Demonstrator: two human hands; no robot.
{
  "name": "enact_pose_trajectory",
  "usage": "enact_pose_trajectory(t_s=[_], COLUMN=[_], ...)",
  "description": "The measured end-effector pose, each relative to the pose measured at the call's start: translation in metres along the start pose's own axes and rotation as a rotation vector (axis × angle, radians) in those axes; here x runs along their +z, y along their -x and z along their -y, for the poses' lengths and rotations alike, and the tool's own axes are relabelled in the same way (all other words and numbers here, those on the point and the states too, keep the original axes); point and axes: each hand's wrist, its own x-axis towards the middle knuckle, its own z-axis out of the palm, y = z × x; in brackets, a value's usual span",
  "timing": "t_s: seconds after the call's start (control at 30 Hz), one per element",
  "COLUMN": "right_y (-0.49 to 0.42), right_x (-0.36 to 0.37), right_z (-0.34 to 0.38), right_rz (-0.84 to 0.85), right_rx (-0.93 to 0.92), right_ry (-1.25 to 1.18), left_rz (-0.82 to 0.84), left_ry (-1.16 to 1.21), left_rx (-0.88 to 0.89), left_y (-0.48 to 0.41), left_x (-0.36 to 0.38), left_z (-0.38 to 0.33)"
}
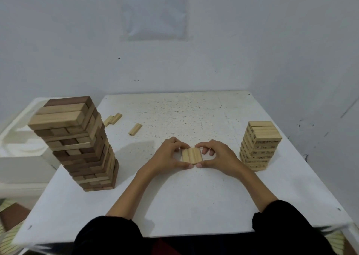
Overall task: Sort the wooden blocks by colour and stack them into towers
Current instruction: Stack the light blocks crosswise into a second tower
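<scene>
A flat row of three pale wooden blocks (192,155) lies on the white table (194,196) in the middle. My left hand (168,155) presses its left side and my right hand (217,155) its right side, thumbs at the near edge, fingers at the far edge. A tall tower of mixed dark and light brown blocks (81,144) stands at the left. A shorter tower of pale printed blocks (259,145) stands at the right. Loose pale blocks lie behind: a pair (112,119) and a single one (135,129).
A white box-like object (17,138) sits left of the table. A sheet of paper (153,12) hangs on the wall behind. The table's far edge meets the wall; the right edge is close to the pale tower.
</scene>
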Motion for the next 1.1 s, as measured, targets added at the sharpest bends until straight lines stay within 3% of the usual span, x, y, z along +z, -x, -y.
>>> enact_pose_trajectory(t_s=[0.4, 0.57, 0.83, 1.1], right_y=[-0.002, 0.004, 0.023, 0.049], right_x=[0.002, -0.008, -0.073, -0.152], right_z=[0.003, 0.02, 0.075, 0.061], right_rz=[0.052, -0.008, -0.148, -0.15], right_rx=[-0.129, -0.163, -0.223, -0.201], right_ry=[0.051, 0.013, 0.131, 0.08], left_rz=[-0.053, -0.071, -0.105, -0.115], left_ry=[0.12, 0.108, 0.057, 0.014], left_rx=[0.004, 0.076, 0.238, 0.32], left_y=[0.009, 0.013, 0.007, -0.024], left_x=[-0.007, -0.025, -0.074, -0.06], left_z=[0.002, -0.011, -0.074, -0.146])
